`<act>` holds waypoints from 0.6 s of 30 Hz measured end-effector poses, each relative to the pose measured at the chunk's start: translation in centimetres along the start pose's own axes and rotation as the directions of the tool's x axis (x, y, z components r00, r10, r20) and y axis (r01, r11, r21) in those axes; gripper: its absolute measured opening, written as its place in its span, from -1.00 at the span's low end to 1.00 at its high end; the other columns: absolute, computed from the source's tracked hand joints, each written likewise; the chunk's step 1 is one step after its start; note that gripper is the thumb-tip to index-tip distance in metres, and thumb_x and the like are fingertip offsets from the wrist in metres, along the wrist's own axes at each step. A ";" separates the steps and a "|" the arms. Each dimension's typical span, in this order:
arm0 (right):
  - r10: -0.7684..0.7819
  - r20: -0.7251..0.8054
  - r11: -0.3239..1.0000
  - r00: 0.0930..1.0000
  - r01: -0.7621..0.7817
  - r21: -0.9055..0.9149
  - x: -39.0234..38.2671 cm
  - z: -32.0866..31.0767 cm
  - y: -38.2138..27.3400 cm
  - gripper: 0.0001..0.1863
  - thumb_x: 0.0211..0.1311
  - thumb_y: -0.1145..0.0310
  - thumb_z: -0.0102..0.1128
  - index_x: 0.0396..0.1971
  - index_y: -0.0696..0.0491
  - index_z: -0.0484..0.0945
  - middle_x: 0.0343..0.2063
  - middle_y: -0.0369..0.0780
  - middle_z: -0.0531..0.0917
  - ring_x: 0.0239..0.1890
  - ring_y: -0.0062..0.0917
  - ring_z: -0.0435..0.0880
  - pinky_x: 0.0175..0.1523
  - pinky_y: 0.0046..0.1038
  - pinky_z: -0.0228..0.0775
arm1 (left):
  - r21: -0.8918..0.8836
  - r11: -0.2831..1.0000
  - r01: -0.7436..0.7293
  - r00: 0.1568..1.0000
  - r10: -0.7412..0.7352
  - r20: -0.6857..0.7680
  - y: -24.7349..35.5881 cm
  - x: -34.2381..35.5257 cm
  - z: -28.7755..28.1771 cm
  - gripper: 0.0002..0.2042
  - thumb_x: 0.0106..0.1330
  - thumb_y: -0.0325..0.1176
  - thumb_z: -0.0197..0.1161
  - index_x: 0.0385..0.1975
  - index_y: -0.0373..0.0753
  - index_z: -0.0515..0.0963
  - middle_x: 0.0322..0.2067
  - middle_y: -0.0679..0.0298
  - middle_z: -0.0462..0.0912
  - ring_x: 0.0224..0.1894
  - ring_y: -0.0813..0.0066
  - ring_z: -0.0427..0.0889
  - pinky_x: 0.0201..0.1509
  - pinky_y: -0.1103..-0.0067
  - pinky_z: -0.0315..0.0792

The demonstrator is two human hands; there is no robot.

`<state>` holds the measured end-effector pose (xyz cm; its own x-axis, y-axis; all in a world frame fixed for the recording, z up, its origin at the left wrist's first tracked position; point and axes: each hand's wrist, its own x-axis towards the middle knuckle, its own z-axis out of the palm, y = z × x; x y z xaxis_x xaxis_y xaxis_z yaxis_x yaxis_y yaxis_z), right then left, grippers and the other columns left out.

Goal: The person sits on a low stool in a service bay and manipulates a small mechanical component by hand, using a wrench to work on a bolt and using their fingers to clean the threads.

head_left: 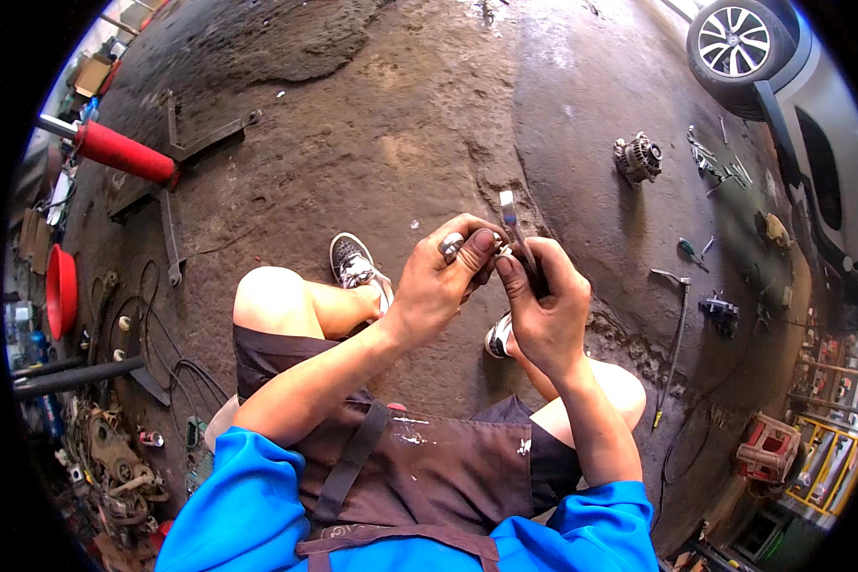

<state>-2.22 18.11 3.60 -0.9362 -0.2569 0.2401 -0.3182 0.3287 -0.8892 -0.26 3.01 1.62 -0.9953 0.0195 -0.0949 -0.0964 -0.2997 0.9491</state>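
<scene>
Both my hands meet in front of my knees, fingertips close together. My left hand [439, 281] is closed, and a shiny round-ended metal piece [451, 248] sticks up out of the curled fingers; its rest is hidden. My right hand [551, 303] is wrapped round a slim flat-tipped metal tool [508, 208], its bright wide tip pointing away from me. Between the two thumbs sits a small light metal part [502, 248], too small to name. The fingers look dark with grease.
An alternator [639, 158] and scattered wrenches [718, 162] lie on the stained floor to the right, near a car [825, 143]. A long-handled bar [675, 338] lies closer. At left stand a red cylinder on a steel frame [124, 153], a red funnel-like ring [61, 291] and cables.
</scene>
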 end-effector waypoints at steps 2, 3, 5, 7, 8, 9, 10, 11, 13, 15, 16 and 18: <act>0.064 0.008 0.996 0.998 -0.064 0.055 -0.1 0.3 0.4 -0.84 0.26 0.40 0.27 -0.30 0.16 0.52 -0.61 -0.30 0.51 -0.55 -0.69 0.41 -0.43 -0.57 0.30 | -0.049 0.999 0.022 1.000 -0.022 -0.007 -0.1 0.0 -0.1 -0.72 0.48 -0.15 0.04 -0.22 -0.26 0.53 -0.57 0.48 0.44 -0.53 0.79 0.32 -0.50 0.73 0.22; 0.096 0.023 0.988 0.995 -0.098 0.119 -0.1 0.3 0.5 -0.84 0.28 0.38 0.24 -0.30 0.16 0.52 -0.61 -0.33 0.51 -0.54 -0.70 0.39 -0.42 -0.59 0.28 | -0.043 0.999 0.012 1.000 -0.012 -0.005 -0.2 0.1 -0.1 -0.71 0.49 -0.16 0.02 -0.20 -0.28 0.52 -0.57 0.46 0.44 -0.56 0.79 0.30 -0.54 0.74 0.19; 0.155 0.063 0.955 0.986 -0.166 0.245 -0.1 0.3 0.7 -0.82 0.34 0.34 0.19 -0.29 0.17 0.52 -0.60 -0.39 0.49 -0.53 -0.73 0.37 -0.42 -0.61 0.26 | -0.032 0.999 -0.009 1.000 0.009 -0.002 -0.2 0.2 -0.1 -0.69 0.51 -0.16 -0.02 -0.14 -0.31 0.50 -0.56 0.43 0.43 -0.61 0.78 0.27 -0.61 0.75 0.15; 0.262 0.111 0.900 0.959 -0.284 0.330 -0.2 0.2 0.7 -0.78 0.39 0.29 0.12 -0.29 0.16 0.52 -0.59 -0.43 0.48 -0.51 -0.76 0.33 -0.42 -0.64 0.22 | -0.058 0.998 -0.022 0.999 0.020 -0.031 -0.7 0.3 -0.6 -0.69 0.51 -0.16 -0.02 -0.14 -0.30 0.51 -0.55 0.43 0.44 -0.61 0.78 0.28 -0.60 0.76 0.16; 0.312 0.139 0.865 0.940 -0.341 0.369 -0.3 0.0 0.6 -0.76 0.42 0.26 0.09 -0.28 0.16 0.52 -0.59 -0.44 0.47 -0.50 -0.78 0.31 -0.41 -0.65 0.19 | -0.071 0.997 -0.028 0.999 0.025 -0.045 -0.7 0.3 -0.8 -0.69 0.51 -0.16 -0.02 -0.14 -0.30 0.51 -0.55 0.42 0.44 -0.61 0.78 0.28 -0.60 0.77 0.16; 0.354 0.186 0.855 0.917 -0.397 0.333 -0.4 -0.4 0.6 -0.72 0.46 0.21 0.00 -0.26 0.13 0.52 -0.62 -0.44 0.42 -0.58 -0.80 0.28 -0.49 -0.66 0.14 | -0.042 0.999 -0.030 0.996 0.027 -0.087 -0.5 0.3 -0.9 -0.69 0.50 -0.15 -0.01 -0.16 -0.28 0.52 -0.56 0.44 0.44 -0.60 0.79 0.28 -0.59 0.76 0.17; 0.397 0.219 0.820 0.891 -0.452 0.351 -0.5 -0.5 0.4 -0.73 0.47 0.21 -0.02 -0.25 0.13 0.51 -0.63 -0.45 0.40 -0.60 -0.80 0.27 -0.52 -0.66 0.13 | -0.013 0.999 -0.031 0.991 0.029 -0.130 -0.3 0.3 -1.0 -0.70 0.50 -0.14 0.00 -0.19 -0.27 0.52 -0.57 0.46 0.43 -0.59 0.79 0.29 -0.58 0.75 0.18; 0.439 0.253 0.782 0.862 -0.505 0.366 -0.6 -0.6 0.3 -0.73 0.47 0.22 -0.04 -0.25 0.12 0.51 -0.65 -0.45 0.38 -0.62 -0.80 0.26 -0.55 -0.66 0.12 | 0.016 0.999 -0.031 0.985 0.033 -0.171 -0.1 0.3 -1.1 -0.70 0.49 -0.13 0.02 -0.21 -0.25 0.53 -0.58 0.48 0.43 -0.58 0.80 0.29 -0.57 0.74 0.18; 0.463 0.292 0.759 0.837 -0.544 0.358 -1.3 -0.3 0.4 -0.73 0.50 0.22 -0.11 -0.24 0.09 0.50 -0.66 -0.48 0.32 -0.70 -0.82 0.22 -0.64 -0.67 0.05 | 0.042 0.997 -0.068 0.977 0.075 -0.200 -0.1 0.5 -1.5 -0.69 0.49 -0.13 0.00 -0.16 -0.26 0.52 -0.54 0.44 0.44 -0.59 0.79 0.30 -0.59 0.77 0.18; 0.414 0.282 0.863 0.865 -0.472 0.180 -2.2 0.0 1.7 -0.73 0.46 0.22 -0.06 -0.18 0.13 0.48 -0.57 -0.27 0.50 -0.57 -0.56 0.47 -0.45 -0.49 0.32 | 0.023 0.998 -0.064 0.970 0.067 -0.232 0.0 0.7 -1.5 -0.69 0.49 -0.12 -0.01 -0.15 -0.26 0.51 -0.52 0.42 0.46 -0.60 0.78 0.31 -0.60 0.79 0.18; 0.317 0.225 0.947 0.922 -0.320 -0.023 -2.3 0.2 1.8 -0.73 0.45 0.23 -0.05 -0.15 0.14 0.46 -0.52 -0.16 0.57 -0.50 -0.42 0.58 -0.36 -0.40 0.41 | -0.018 0.999 -0.044 0.969 0.039 -0.243 -0.1 0.9 -1.4 -0.69 0.49 -0.12 0.00 -0.16 -0.25 0.51 -0.52 0.42 0.46 -0.61 0.78 0.31 -0.61 0.79 0.18; 0.216 0.152 0.966 0.964 -0.189 -0.176 -2.8 1.1 2.0 -0.73 0.43 0.24 -0.04 -0.10 0.12 0.46 -0.28 0.04 0.62 -0.21 -0.03 0.63 -0.15 -0.18 0.44 | -0.139 0.990 0.033 0.971 -0.065 -0.232 0.1 1.0 -1.3 -0.70 0.49 -0.12 0.00 -0.17 -0.24 0.51 -0.51 0.40 0.47 -0.62 0.76 0.32 -0.62 0.78 0.19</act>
<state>-0.11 18.52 0.70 -0.9490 -0.3147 -0.0199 -0.1569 0.5259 -0.8360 -1.23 1.73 1.18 -0.9576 -0.1825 -0.2230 -0.1267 -0.4284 0.8947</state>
